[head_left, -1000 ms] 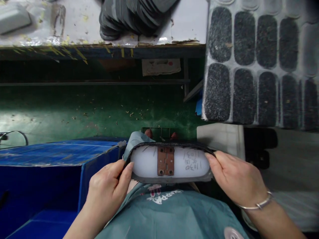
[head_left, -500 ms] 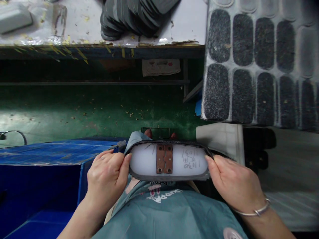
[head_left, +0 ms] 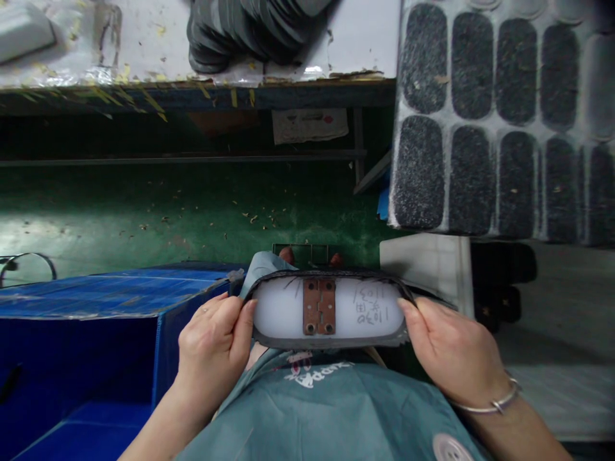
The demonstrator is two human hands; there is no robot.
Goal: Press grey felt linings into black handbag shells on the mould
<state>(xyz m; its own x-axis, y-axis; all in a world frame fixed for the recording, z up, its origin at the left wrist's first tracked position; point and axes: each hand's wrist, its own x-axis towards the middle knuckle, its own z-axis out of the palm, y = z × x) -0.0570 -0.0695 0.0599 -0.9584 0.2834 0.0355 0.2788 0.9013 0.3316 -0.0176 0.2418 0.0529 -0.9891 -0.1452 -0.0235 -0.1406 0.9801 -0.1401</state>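
In front of my apron, between my hands, is a long oval white plastic board with handwritten marks and a rust-brown hinge across its middle. A dark cover wraps round the board's edge. At the left end my left hand is closed, its thumb pressing the cover's rim against the fingers. My right hand, with a bracelet at the wrist, pinches the right end the same way. The fingers behind the cover are hidden.
A blue bin stands at the left. Ahead is a workbench with a stack of dark oval pieces. To the right, a tray carries rows of dark oval pads, above a pale box.
Both hands keep hold of the cover's two ends. The board and hands sit very slightly further right in view, and the background has shifted a little.
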